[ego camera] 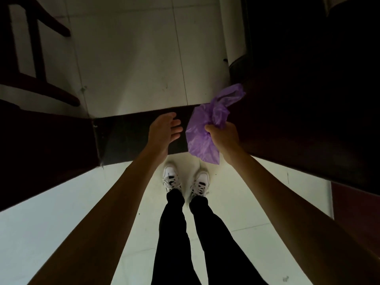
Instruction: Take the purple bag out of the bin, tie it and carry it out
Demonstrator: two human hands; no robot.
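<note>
The purple bag (202,130) is thin, crumpled plastic and hangs in the air above a dark door threshold. My right hand (221,133) grips its bunched neck, with loose ends sticking up and to the right and the body drooping down to the left. Just to the left of the bag is my left hand (164,128), fingers relaxed and spread toward it without touching. No bin is in view.
I stand on pale floor tiles, white sneakers (185,179) just before the dark threshold strip (131,136). A dark door or cabinet (308,79) fills the right side. Dark wooden chair legs (35,58) stand at the far left. Pale tiles continue beyond the threshold.
</note>
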